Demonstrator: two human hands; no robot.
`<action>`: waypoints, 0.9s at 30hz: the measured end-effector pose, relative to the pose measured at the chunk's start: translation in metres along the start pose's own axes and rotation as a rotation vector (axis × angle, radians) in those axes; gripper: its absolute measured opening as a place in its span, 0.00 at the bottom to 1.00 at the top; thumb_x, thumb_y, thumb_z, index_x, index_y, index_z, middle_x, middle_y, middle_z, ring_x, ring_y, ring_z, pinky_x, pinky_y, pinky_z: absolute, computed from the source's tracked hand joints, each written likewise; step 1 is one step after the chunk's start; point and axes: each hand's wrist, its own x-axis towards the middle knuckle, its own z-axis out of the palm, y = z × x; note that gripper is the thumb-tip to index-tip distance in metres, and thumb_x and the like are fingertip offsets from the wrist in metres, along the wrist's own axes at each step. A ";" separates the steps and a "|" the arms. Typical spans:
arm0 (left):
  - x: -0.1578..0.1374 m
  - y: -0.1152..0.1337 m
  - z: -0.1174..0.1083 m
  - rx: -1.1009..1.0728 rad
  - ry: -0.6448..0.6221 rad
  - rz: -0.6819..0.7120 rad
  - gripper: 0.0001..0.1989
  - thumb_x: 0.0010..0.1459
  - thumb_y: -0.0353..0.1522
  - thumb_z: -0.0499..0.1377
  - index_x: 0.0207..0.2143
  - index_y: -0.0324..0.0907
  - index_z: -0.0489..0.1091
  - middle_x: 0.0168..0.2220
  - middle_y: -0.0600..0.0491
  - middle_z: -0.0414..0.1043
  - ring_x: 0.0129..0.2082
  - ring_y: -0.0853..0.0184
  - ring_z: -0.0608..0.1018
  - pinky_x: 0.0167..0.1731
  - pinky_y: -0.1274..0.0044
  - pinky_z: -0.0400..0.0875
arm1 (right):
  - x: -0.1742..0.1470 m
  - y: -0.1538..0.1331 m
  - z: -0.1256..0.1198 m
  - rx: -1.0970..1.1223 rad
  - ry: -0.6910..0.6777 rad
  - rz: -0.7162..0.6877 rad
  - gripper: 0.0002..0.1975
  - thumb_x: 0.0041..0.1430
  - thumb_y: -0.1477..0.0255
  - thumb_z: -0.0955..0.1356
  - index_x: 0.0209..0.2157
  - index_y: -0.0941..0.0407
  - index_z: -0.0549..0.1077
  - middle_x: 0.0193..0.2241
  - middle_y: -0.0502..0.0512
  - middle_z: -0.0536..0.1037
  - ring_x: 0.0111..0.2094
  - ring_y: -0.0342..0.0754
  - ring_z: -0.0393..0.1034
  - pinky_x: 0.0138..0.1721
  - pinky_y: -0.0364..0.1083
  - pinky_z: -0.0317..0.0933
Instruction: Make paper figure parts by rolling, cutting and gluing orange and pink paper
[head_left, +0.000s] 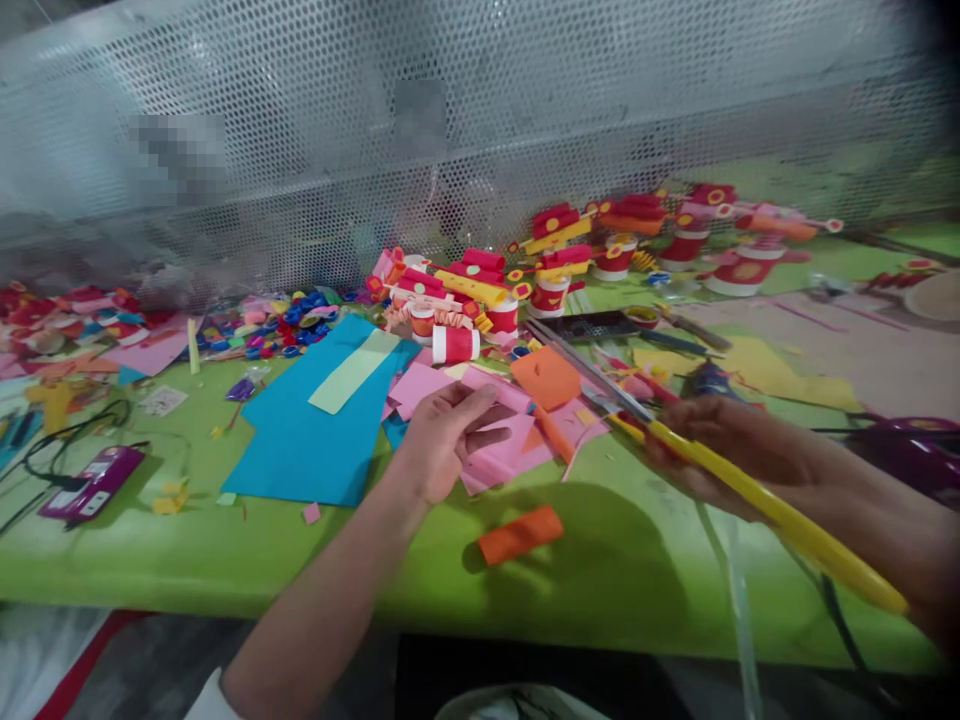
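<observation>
My left hand point(450, 435) reaches over pink paper pieces point(506, 455), fingers apart and partly curled, with nothing plainly gripped. My right hand point(739, 455) is closed around a long yellow-handled tool point(780, 515) with a thin metal blade; its exact kind is unclear. The metal part points up and left, past an orange paper square point(546, 378). Nearer to me, a small orange paper roll point(521, 535) lies on the green table point(315, 555). A red and white paper cup point(456, 345) rests on its side beyond my left hand.
Blue paper sheets point(307, 450) with a pale green strip point(355, 372) lie left. Bottle caps point(300, 320) are heaped behind them. Several red and yellow cup models point(551, 290) stand along the perforated metal screen point(315, 150). A purple power box point(94, 483) with cables is far left.
</observation>
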 end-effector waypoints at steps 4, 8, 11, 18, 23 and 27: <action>-0.002 0.000 0.001 -0.005 -0.024 0.014 0.13 0.50 0.33 0.75 0.35 0.39 0.76 0.32 0.53 0.81 0.37 0.65 0.85 0.34 0.77 0.80 | -0.010 0.007 0.004 -0.229 -0.037 -0.172 0.35 0.55 0.44 0.70 0.60 0.45 0.72 0.51 0.58 0.84 0.45 0.60 0.83 0.37 0.51 0.79; -0.004 0.001 0.002 0.002 -0.062 0.041 0.12 0.51 0.32 0.74 0.36 0.39 0.78 0.33 0.54 0.81 0.39 0.64 0.85 0.36 0.75 0.81 | -0.013 0.014 0.002 -0.643 0.050 -0.474 0.33 0.62 0.49 0.67 0.65 0.48 0.67 0.56 0.64 0.78 0.47 0.64 0.80 0.41 0.59 0.79; -0.005 0.000 0.003 0.017 -0.107 0.060 0.11 0.53 0.32 0.73 0.39 0.40 0.79 0.34 0.54 0.81 0.39 0.64 0.85 0.37 0.75 0.82 | -0.012 0.010 0.004 -0.773 0.081 -0.616 0.32 0.66 0.50 0.65 0.65 0.50 0.65 0.51 0.66 0.78 0.44 0.63 0.80 0.39 0.61 0.78; -0.007 -0.001 0.002 0.054 -0.166 0.101 0.15 0.53 0.32 0.72 0.44 0.42 0.80 0.39 0.52 0.82 0.44 0.60 0.84 0.38 0.73 0.82 | -0.009 0.008 0.011 -0.849 0.128 -0.743 0.28 0.67 0.53 0.65 0.61 0.53 0.68 0.47 0.63 0.77 0.41 0.60 0.79 0.33 0.56 0.76; -0.006 -0.003 0.001 0.048 -0.185 0.103 0.13 0.51 0.32 0.74 0.40 0.42 0.80 0.38 0.53 0.82 0.41 0.62 0.85 0.37 0.73 0.83 | -0.007 0.012 0.014 -0.875 0.187 -0.753 0.26 0.68 0.52 0.65 0.60 0.52 0.70 0.46 0.60 0.78 0.38 0.58 0.80 0.28 0.53 0.75; -0.006 -0.005 0.000 0.013 -0.171 0.088 0.13 0.49 0.33 0.75 0.37 0.42 0.80 0.34 0.54 0.83 0.35 0.65 0.85 0.38 0.73 0.83 | -0.008 0.013 0.016 -0.912 0.215 -0.747 0.24 0.68 0.53 0.64 0.59 0.51 0.72 0.48 0.60 0.79 0.38 0.59 0.81 0.27 0.52 0.74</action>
